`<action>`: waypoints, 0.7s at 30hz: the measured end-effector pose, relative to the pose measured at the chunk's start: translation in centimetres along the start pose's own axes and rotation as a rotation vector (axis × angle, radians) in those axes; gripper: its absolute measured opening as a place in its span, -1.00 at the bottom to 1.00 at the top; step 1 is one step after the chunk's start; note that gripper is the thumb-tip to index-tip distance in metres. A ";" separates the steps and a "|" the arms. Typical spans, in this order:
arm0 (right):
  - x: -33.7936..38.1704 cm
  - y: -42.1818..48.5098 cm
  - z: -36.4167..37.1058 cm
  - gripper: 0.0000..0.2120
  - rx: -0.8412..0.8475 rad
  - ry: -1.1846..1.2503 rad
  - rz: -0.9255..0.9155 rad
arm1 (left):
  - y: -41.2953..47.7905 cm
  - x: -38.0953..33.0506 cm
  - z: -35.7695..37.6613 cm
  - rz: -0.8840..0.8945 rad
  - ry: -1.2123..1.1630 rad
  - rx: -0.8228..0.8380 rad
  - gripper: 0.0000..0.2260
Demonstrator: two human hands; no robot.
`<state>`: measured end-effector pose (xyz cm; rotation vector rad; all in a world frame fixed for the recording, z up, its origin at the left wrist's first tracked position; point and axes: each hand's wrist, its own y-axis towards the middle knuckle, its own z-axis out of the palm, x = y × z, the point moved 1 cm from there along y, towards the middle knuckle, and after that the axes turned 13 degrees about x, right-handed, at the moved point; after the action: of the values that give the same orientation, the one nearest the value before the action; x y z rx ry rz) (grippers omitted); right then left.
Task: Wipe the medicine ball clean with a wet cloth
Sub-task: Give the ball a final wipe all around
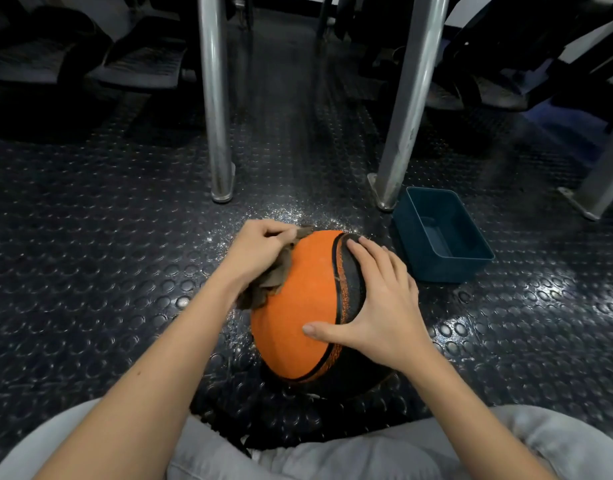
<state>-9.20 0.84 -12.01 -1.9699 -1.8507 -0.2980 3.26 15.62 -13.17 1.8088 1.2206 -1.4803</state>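
Observation:
An orange and black medicine ball (298, 306) sits on the dark studded floor in front of my knees. My left hand (260, 247) grips a crumpled brown cloth (267, 285) and holds it against the ball's upper left side. My right hand (377, 303) lies flat on the ball's right side, fingers spread over the black band and thumb stretched across the orange panel. The ball's underside and far side are hidden.
A dark teal plastic tub (440, 233) stands on the floor just right of the ball. Two metal poles (217, 98) (407, 109) rise behind the ball. Dark gym equipment fills the back. Wet speckles glint on the floor (90, 254) around the ball.

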 end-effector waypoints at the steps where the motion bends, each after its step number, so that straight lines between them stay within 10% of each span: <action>1: -0.1 0.1 -0.2 0.18 -0.008 0.012 0.002 | -0.3 -0.7 0.4 0.074 0.041 0.025 -0.85; 6: -0.1 0.3 -0.3 0.18 -0.005 0.008 -0.001 | -1.0 -1.7 1.5 0.243 0.217 0.079 -0.86; 14: 0.3 0.0 0.2 0.18 0.006 -0.018 -0.010 | 4.1 -0.8 0.5 -0.045 0.179 0.174 -0.81; 21: -0.1 0.3 -0.2 0.20 -0.011 0.028 -0.006 | -1.4 -0.2 -0.8 0.206 0.253 0.071 -0.86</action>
<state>-8.89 0.64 -11.98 -1.9583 -1.8412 -0.3362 2.43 16.90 -12.53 2.1501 1.0668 -1.2227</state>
